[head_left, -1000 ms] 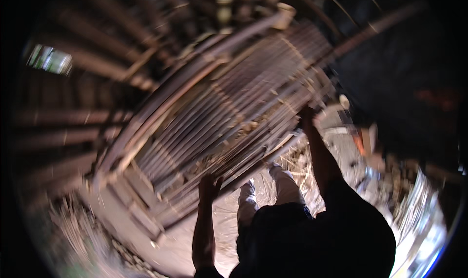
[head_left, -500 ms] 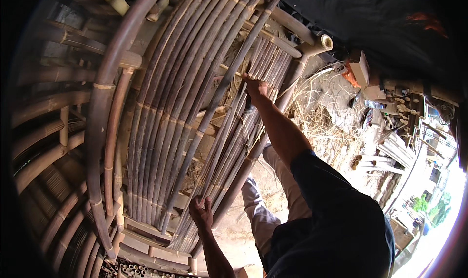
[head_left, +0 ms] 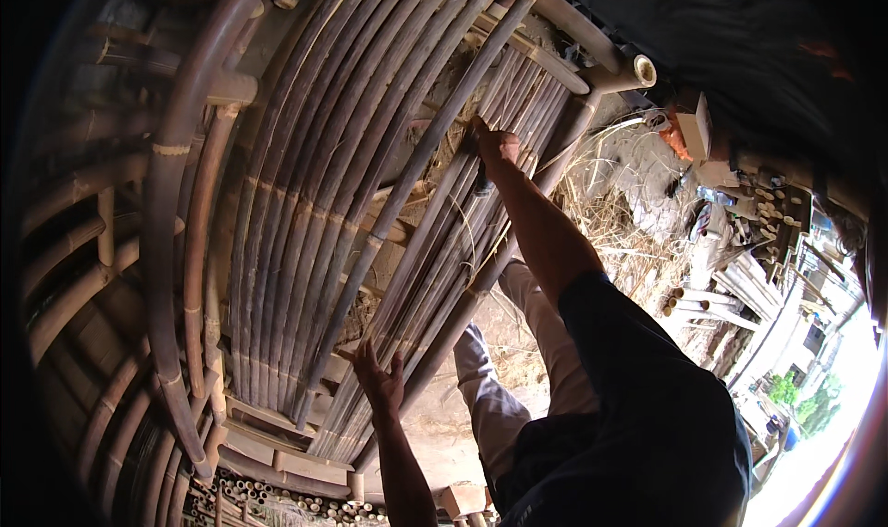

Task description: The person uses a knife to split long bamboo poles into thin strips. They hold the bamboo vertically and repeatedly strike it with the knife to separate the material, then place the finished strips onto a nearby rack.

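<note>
A long bamboo bench or bed frame (head_left: 546, 171) lies before me, with dark bamboo slats (head_left: 305, 203) running lengthwise. My right hand (head_left: 499, 148) is closed over the far part of the right-hand bundle of slats (head_left: 435, 259). A short dark handle (head_left: 483, 181) sticks out below that fist; the rest of the tool is hidden. My left hand (head_left: 379, 379) lies at the near part of the same bundle, fingers stretched and thumb apart, touching the outer slat. Between this bundle and the left-hand slats runs a single loose-looking slat (head_left: 375, 240), with a gap on each side.
Curved bamboo rails (head_left: 166, 185) stand on the left. Dry fibre and shavings (head_left: 606, 213) litter the ground at right, near cut bamboo poles (head_left: 708, 303). A small cardboard box (head_left: 694, 125) sits at the far right. Stacked bamboo ends (head_left: 277, 495) lie beyond the frame's near end.
My left hand has slid slightly up along the slats, its fingers more stretched. My right hand has shifted slightly right and up with the dark handle. The view has moved a little.
</note>
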`<state>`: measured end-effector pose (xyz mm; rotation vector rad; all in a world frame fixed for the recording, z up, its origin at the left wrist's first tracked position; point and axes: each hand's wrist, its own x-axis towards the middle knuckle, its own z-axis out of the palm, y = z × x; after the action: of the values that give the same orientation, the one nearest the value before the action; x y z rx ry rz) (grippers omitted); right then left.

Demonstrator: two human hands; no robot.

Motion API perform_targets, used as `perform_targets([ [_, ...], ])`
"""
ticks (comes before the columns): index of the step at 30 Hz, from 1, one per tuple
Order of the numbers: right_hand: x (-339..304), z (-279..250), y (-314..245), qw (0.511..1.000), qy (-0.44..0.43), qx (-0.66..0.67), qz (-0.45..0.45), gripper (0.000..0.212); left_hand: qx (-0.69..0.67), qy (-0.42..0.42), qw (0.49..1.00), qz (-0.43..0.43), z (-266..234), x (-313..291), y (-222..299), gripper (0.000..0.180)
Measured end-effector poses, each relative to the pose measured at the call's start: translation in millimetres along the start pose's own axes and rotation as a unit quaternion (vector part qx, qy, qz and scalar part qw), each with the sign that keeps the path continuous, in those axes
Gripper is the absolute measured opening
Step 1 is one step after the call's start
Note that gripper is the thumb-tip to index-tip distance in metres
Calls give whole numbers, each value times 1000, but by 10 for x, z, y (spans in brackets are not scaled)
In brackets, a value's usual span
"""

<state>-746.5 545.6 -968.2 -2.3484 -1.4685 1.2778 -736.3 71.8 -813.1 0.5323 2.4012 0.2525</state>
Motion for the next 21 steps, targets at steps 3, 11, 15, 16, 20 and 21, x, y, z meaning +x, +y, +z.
perform_targets([
  [3, -159, -121, 252, 997, -41, 59, -10, 58, -33, 11, 998, 44, 35, 41, 197, 79],
  [11, -1362, -494, 1656, 967, -135, -178, -124, 61, -68, 68, 994, 45, 787, 216, 190, 70],
  [15, -1576, -364, 2059, 959, -213, -132, -135, 46, -37, 105, 994, -3, 1007, 486, 126, 69],
  [16, -1498, -303, 2194, 965, -235, -82, -88, 41, -52, 104, 993, -5, 1004, 553, 153, 69],
  [20, -1616, -577, 2078, 956, -293, -16, -23, 24, -79, 137, 987, 13, 1114, 695, -54, 67],
  [21, -1493, -781, 2234, 952, -304, -11, -29, 22, -48, 161, 985, 34, 1149, 721, -134, 67],
])
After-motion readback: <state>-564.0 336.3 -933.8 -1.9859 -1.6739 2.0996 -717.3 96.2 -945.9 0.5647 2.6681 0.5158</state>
